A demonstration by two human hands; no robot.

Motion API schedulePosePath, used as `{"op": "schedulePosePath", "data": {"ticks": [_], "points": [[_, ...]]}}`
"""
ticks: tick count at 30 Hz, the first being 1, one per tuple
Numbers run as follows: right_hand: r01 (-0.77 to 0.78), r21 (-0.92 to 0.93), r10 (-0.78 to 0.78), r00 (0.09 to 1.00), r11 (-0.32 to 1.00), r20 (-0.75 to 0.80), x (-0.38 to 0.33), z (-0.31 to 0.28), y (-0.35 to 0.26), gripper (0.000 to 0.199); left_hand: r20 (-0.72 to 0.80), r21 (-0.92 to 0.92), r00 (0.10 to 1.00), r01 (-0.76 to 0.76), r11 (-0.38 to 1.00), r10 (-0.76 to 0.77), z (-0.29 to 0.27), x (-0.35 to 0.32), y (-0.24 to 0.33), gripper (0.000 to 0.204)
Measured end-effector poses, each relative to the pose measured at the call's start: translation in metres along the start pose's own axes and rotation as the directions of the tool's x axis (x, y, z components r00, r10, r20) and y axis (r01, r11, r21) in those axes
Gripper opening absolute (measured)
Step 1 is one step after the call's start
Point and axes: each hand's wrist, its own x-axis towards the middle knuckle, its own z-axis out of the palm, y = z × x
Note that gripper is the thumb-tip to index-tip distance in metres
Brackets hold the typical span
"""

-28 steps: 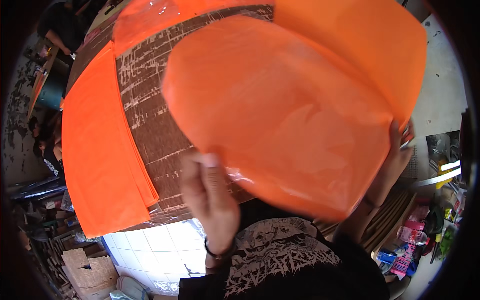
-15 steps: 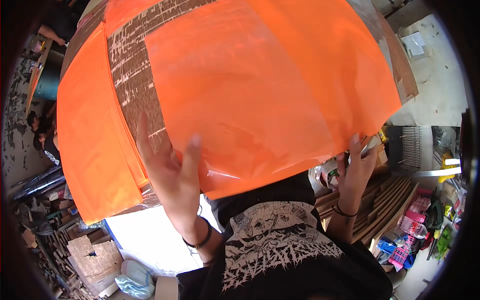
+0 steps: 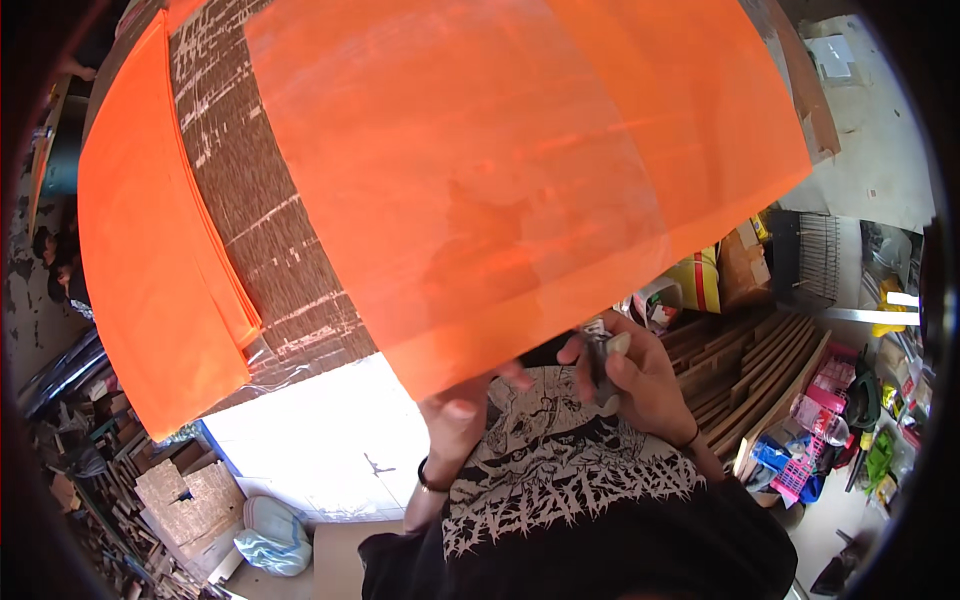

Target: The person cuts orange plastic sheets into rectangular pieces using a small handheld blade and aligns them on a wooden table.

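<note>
Left hand (image 3: 455, 428) is hovering, loosely spread, by the near corner of the orange sheet (image 3: 450, 160), right hand (image 3: 648, 385) is gripping a small metallic object (image 3: 598, 354), and beyond both the sheet is covering the desk (image 3: 240, 200), seemingly being positioned, next probably calling for a steady edge.

It's the left one of two fisheyes worn on the head, looking steeply down past the wearer's own black shirt (image 3: 590, 490) at bottom centre. Pretty close in: the left hand (image 3: 455, 415) and right hand (image 3: 640, 375) sit just below mid-frame, and the orange sheet (image 3: 480, 200) hogs the upper middle. Super wide too, so it catches wooden strips (image 3: 770, 370) lower right and a chipboard piece (image 3: 190, 505) lower left. Corners go black.
</note>
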Motion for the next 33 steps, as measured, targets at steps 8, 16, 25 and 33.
{"op": "schedulePosePath", "data": {"ticks": [8,16,25,33], "points": [[-0.069,-0.099,0.065,0.997,0.993,-0.050,0.007,0.029,-0.004,0.068,0.042,0.224,0.964,0.248,0.943,-0.263,0.025,0.018,-0.008,0.028],[-0.045,0.074,0.044,0.999,0.996,0.013,0.012,0.038,-0.005,0.041,0.046,0.390,0.966,0.216,0.895,-0.253,0.037,0.025,0.002,0.025],[0.006,0.072,-0.003,0.999,0.997,-0.046,0.018,0.043,-0.001,0.034,0.042,0.383,0.963,0.230,0.894,-0.266,0.036,0.024,0.000,0.026],[0.042,0.011,-0.041,0.997,0.999,-0.060,0.021,0.043,0.001,0.034,0.028,0.351,0.947,0.290,0.890,-0.320,0.036,0.026,0.000,0.021]]}}
